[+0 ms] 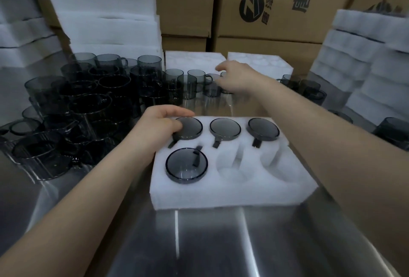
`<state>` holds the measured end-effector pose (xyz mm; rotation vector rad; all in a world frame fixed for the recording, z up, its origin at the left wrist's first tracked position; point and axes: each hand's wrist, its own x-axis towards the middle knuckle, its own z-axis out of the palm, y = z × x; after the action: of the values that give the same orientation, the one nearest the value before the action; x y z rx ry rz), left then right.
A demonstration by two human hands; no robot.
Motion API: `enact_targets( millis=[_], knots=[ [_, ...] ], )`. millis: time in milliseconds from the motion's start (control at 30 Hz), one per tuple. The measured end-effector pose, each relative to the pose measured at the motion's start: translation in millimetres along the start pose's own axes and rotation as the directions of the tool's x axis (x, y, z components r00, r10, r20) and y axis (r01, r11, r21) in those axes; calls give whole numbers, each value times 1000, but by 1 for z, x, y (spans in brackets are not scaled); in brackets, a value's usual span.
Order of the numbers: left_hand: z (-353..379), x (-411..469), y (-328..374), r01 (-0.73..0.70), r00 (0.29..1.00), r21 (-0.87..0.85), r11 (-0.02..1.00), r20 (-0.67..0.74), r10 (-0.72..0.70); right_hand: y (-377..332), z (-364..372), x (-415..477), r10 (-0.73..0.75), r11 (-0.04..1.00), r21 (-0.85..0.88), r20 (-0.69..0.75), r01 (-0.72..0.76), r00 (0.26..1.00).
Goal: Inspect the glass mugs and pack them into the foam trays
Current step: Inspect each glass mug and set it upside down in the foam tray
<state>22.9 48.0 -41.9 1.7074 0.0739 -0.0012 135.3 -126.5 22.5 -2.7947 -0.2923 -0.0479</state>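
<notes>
A white foam tray (223,190) with six round slots lies on the steel table in front of me. Smoky grey glass mugs fill the three back slots (225,130) and the front left slot (187,166); the other two front slots are empty. My left hand (159,126) rests on the tray's far left corner, thumb on the back left mug (191,129), fingers laid along the far edge. My right hand (235,78) reaches to the loose mugs at the back centre and curls thumb and fingers round the rim of one mug (223,74).
Several loose grey mugs (88,108) crowd the table's left side, and a few more (307,88) stand at the right. Two foam trays (194,59) lie at the back. Foam stacks (365,59) rise left and right, with cardboard boxes (276,4) behind.
</notes>
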Motion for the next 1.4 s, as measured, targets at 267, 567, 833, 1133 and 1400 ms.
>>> enact_targets(
  millis=[267,567,833,1133,1400],
  knots=[
    [3,6,-3,-22,999,21,1000,-45,22,24,36,57,53,979,-200,47,-43,997],
    [1,4,1,6,999,87,996,-52,-1,37,18,30,65,993,108,-110,-53,992],
    [-5,-4,11,17,1000,199,980,-4,-17,24,-7,-55,83,618,786,-19,-36,996],
    [-8,-5,15,38,996,268,963,67,-57,8,8,-88,-143,378,925,92,-31,985],
    [-4,4,38,-238,955,363,901,255,149,6,27,-81,-122,238,969,-43,71,992]
  ],
)
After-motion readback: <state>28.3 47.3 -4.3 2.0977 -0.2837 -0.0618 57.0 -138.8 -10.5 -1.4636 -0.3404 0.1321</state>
